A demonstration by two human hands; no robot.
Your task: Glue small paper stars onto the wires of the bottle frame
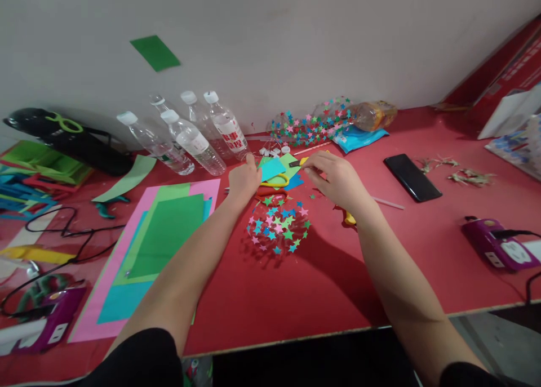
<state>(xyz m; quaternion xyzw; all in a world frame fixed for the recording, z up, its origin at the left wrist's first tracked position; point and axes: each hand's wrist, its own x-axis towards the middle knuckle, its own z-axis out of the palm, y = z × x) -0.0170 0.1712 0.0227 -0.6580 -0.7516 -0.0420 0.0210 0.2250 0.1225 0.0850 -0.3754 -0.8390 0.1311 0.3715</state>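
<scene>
My left hand is closed at the left edge of a small cyan paper piece; its fingers are partly hidden. At the fingertips of my right hand is a small yellow tool with a dark tip, pinched over a light green paper piece. Dark blue paper scraps lie below. Scissors with yellow handles and a red-handled pair rest between my hands. Nearer to me stands a clear, rounded object covered with colored stars. Another yellow object lies partly behind my right wrist.
Several plastic bottles stand at the back left. Colored paper sheets are stacked beside my left forearm. More star-covered clear pieces sit by the wall. A phone and a purple power strip lie at right.
</scene>
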